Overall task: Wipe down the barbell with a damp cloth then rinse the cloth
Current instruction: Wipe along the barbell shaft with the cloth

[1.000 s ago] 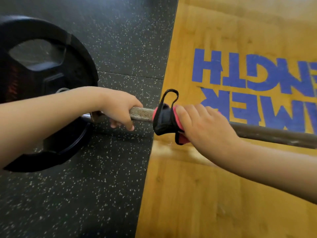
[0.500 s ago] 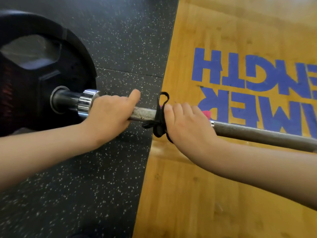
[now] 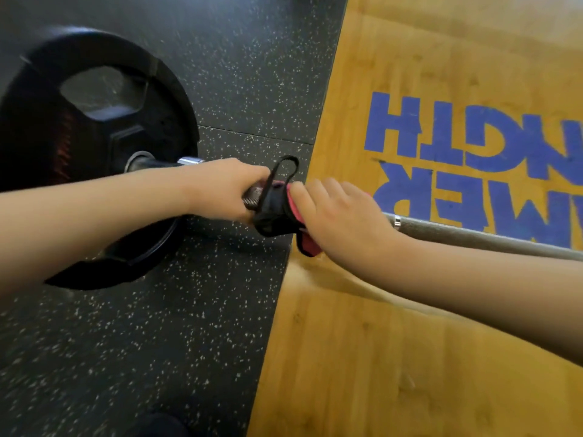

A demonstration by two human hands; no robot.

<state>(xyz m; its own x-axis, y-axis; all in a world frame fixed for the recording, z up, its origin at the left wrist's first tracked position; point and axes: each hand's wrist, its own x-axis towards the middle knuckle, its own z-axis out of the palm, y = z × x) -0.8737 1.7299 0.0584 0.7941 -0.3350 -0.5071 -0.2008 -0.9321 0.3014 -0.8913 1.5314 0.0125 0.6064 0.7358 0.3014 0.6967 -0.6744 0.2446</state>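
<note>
The barbell (image 3: 473, 238) lies low across the floor w/ a black weight plate (image 3: 110, 146) on its end. L hand (image 3: 220, 190) is curled round the shaft just out from the plate, next to the chrome collar (image 3: 189, 160). R hand (image 3: 344, 216) comes next, further from the plate. Its fingers are curled over a black & pink cloth (image 3: 277, 212) wrapped round the shaft, gripping it against the metal. The cloth sits btwn the two hands, close against the L one. A black loop (image 3: 285, 165) of it stands up and a pink corner hangs under the bar. Past the R hand, away from the plate, the bare grey shaft carries a shiny ring mark (image 3: 397, 221). The plate rests on a speckled black rubber mat (image 3: 157, 342). Beyond the mat edge, on the side away from the plate, is a wood platform (image 3: 378, 357) w/ big blue letters (image 3: 457, 130), upside down in the head view.
</note>
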